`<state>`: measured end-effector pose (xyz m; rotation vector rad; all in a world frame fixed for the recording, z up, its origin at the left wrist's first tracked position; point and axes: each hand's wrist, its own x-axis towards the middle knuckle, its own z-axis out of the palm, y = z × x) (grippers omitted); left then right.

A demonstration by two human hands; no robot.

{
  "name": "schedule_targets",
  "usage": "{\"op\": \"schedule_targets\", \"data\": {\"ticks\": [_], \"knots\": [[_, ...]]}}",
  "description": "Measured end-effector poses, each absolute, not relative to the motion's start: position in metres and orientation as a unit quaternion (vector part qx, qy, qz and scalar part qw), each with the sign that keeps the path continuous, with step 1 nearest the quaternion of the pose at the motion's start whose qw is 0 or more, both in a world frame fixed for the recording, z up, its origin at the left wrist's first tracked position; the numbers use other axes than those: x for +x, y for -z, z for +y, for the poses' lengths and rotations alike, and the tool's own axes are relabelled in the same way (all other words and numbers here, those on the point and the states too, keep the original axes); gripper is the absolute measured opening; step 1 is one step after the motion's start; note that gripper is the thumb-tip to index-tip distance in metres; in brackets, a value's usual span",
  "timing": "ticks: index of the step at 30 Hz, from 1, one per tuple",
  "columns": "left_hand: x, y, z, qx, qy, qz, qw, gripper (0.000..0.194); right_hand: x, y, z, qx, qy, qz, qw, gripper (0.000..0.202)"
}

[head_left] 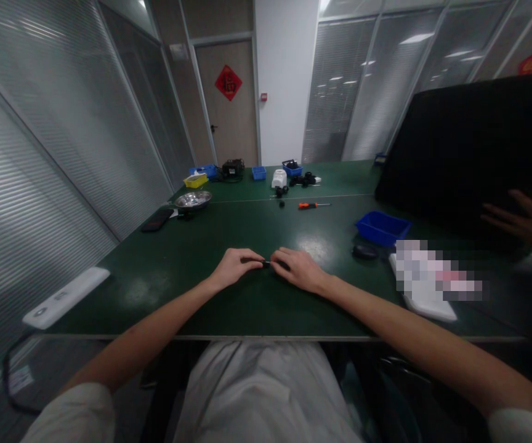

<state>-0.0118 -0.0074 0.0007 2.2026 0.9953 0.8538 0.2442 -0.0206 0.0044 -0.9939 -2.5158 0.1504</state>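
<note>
A small black part (266, 264) is pinched at the fingertips of my left hand (236, 267), low over the green table. My right hand (297, 268) meets it from the other side, thumb and fingers closed at its right end. A thin pale bit shows between the part and the right fingertips, too small to name. Farther up the table lie an orange-handled screwdriver (308, 205) and a small round black piece (281, 203).
A blue tray (383, 229), a black computer mouse (364, 251) and a white pad (425, 295) sit at right, near another person's hand (527, 212) and a large black screen (473, 141). At left are a white power strip (67, 296), a phone (157, 220) and a metal bowl (193, 200).
</note>
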Motion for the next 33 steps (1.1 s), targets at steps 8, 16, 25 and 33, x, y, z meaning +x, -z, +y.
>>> {"op": "schedule_targets", "data": {"ticks": [8,16,25,33], "knots": [[-0.009,-0.001,-0.012,0.845,-0.297,0.359,0.261,0.020,0.241,-0.007,-0.024,-0.358,-0.026,-0.918,0.169,0.024],[-0.005,0.005,-0.012,0.808,-0.322,0.390,0.303,0.023,0.239,-0.004,-0.024,-0.369,-0.031,-0.913,0.173,0.027],[-0.010,0.001,-0.005,0.808,-0.331,0.384,0.301,0.025,0.240,-0.004,-0.023,-0.367,-0.012,-0.918,0.153,0.025],[-0.014,0.012,0.021,0.844,-0.280,0.397,0.228,0.023,0.239,-0.006,-0.025,-0.367,-0.027,-0.916,0.159,0.026]]}}
